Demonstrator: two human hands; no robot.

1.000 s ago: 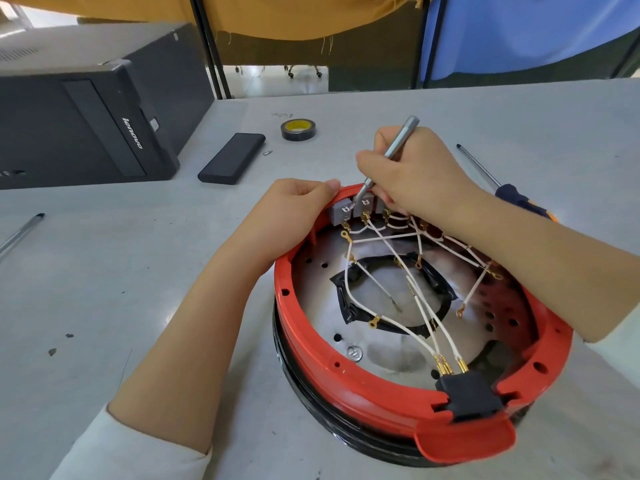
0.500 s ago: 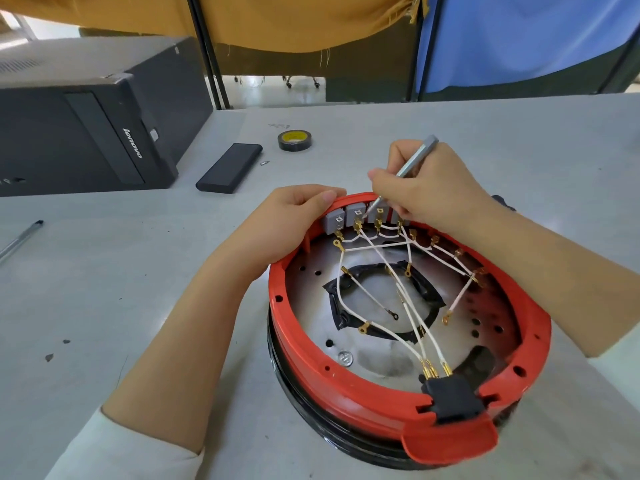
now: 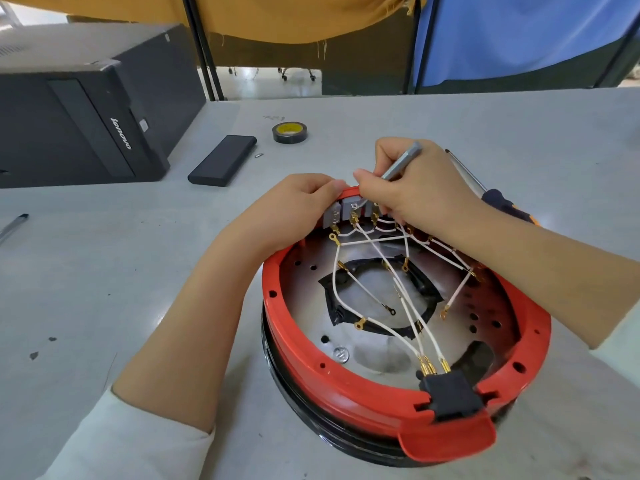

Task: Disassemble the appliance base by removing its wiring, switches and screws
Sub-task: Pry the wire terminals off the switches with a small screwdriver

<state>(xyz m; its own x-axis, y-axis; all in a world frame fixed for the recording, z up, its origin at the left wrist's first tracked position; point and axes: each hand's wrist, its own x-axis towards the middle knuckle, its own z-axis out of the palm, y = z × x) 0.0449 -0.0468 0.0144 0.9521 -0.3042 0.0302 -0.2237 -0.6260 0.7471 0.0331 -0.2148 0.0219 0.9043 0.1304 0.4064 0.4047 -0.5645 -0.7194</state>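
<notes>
Both hands at the far rim: left hand (image 3: 298, 206) clasps the red base (image 3: 346, 382) steady, right hand (image 3: 412, 192) pinches a precision screwdriver (image 3: 401, 164) onto the grey switches (image 3: 349, 211).

Big grey table (image 3: 104, 271), red round appliance base (image 3: 346, 386) near, black computer box (image 3: 79, 109) far left, flat black case (image 3: 223, 161), tape roll (image 3: 290, 132), screwdriver (image 3: 498, 199) right, pen (image 3: 14, 225) left

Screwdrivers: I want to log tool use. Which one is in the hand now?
The slim silver screwdriver, gripped by the right hand at the grey switches. The black-and-orange-handled screwdriver lies idle on the table.
</notes>
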